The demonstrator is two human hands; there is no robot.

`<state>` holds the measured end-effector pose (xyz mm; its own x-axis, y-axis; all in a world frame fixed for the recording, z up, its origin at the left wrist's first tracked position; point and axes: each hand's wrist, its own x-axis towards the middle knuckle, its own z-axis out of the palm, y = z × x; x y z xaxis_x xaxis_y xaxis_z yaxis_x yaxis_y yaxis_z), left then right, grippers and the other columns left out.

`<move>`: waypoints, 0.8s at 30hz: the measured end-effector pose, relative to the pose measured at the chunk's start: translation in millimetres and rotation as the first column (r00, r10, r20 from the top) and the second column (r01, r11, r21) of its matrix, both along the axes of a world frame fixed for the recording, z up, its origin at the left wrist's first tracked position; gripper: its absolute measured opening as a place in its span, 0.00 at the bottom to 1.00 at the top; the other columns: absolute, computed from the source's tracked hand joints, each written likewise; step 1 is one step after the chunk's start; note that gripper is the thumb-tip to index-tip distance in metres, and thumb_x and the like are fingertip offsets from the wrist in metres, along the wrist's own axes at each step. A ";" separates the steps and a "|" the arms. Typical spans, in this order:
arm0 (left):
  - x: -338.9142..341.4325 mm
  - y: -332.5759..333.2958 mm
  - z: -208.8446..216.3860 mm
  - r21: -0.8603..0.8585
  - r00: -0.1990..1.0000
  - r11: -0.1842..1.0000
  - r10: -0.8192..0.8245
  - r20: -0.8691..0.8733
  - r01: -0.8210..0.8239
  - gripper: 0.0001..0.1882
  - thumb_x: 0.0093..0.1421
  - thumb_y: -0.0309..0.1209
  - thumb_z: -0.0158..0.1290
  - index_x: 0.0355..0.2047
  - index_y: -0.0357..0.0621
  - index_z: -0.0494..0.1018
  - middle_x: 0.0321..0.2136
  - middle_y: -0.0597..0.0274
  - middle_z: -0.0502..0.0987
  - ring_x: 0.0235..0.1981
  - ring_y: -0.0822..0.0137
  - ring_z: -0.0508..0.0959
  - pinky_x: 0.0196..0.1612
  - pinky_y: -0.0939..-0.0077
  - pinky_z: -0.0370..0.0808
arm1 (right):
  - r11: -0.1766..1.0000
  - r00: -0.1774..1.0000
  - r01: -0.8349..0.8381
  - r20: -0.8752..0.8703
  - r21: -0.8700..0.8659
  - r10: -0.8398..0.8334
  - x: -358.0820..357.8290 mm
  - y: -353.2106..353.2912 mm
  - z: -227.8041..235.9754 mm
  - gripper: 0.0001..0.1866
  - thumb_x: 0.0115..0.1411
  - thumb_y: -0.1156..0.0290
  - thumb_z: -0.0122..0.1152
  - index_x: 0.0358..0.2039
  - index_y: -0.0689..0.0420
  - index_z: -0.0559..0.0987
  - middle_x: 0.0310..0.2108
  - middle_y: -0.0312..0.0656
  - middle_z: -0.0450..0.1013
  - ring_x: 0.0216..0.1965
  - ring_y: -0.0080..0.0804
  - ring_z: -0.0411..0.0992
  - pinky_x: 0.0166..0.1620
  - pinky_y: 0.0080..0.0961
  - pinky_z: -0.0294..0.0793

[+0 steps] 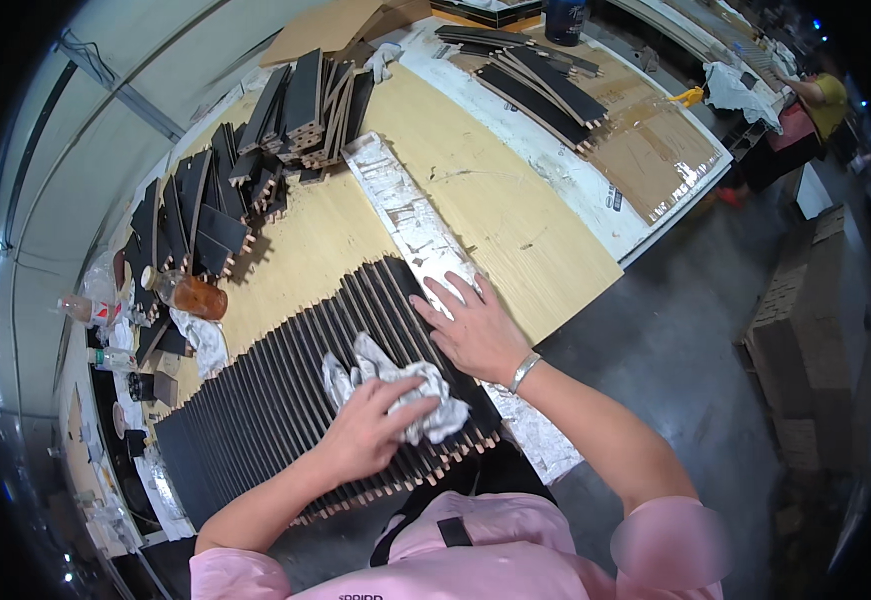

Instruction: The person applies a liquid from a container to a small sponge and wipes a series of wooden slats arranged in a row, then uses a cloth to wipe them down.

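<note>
A row of black wooden slats point(276, 385) lies side by side and overlapping on the table in front of me, with pale dowel ends sticking out along the edges. My left hand point(368, 430) is closed over a crumpled white rag point(443, 412), which rests on the slats near the right end of the row. My right hand point(481, 338) lies open with fingers spread, across the right edge of the row and a long white-smeared board point(406, 212). It grips nothing.
Loose piles of black slats point(306, 95) lie at the far left, and more slats point(546, 85) rest on cardboard point(646, 150) at the far right. A jar of brown liquid point(198, 297) lies tipped beside a white cloth point(201, 340). Another person point(816, 110) stands at right.
</note>
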<state>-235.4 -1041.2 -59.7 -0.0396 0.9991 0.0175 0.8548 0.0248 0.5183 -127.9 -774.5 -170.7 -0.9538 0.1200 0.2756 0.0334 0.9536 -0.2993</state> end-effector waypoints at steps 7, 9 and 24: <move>-39.7 -26.6 -9.9 0.281 0.851 0.809 0.520 0.067 -0.516 0.43 0.51 0.16 0.73 0.71 0.39 0.81 0.66 0.37 0.84 0.68 0.33 0.83 0.72 0.43 0.80 | 0.915 0.954 0.298 0.115 -0.273 -0.276 -2.1 5.1 -9.5 0.39 0.76 0.58 0.70 0.84 0.54 0.75 0.84 0.66 0.61 0.79 0.64 0.66 0.80 0.59 0.70; -28.5 -22.1 -9.0 0.344 0.877 0.826 0.480 -0.011 -0.447 0.43 0.51 0.19 0.76 0.71 0.40 0.81 0.67 0.38 0.84 0.67 0.34 0.84 0.72 0.44 0.81 | 0.913 0.959 0.284 0.080 -0.293 -0.273 -1.8 2.5 -17.3 0.37 0.76 0.61 0.68 0.83 0.54 0.76 0.83 0.67 0.62 0.79 0.68 0.66 0.79 0.57 0.71; -33.6 23.0 -29.6 -0.128 0.889 0.968 -0.251 -0.383 0.218 0.25 0.72 0.30 0.62 0.69 0.60 0.85 0.67 0.58 0.85 0.64 0.51 0.84 0.70 0.44 0.82 | 0.939 0.922 0.343 0.187 0.014 -0.340 -6.7 -16.7 -4.2 0.45 0.81 0.49 0.65 0.86 0.63 0.65 0.82 0.82 0.57 0.76 0.73 0.67 0.75 0.59 0.74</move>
<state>-269.0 -1018.2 -89.4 0.1894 0.9771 -0.0972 0.9741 -0.1745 0.1437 -134.7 -791.1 -174.9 -0.8876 0.4508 0.0944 0.4121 0.8688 -0.2746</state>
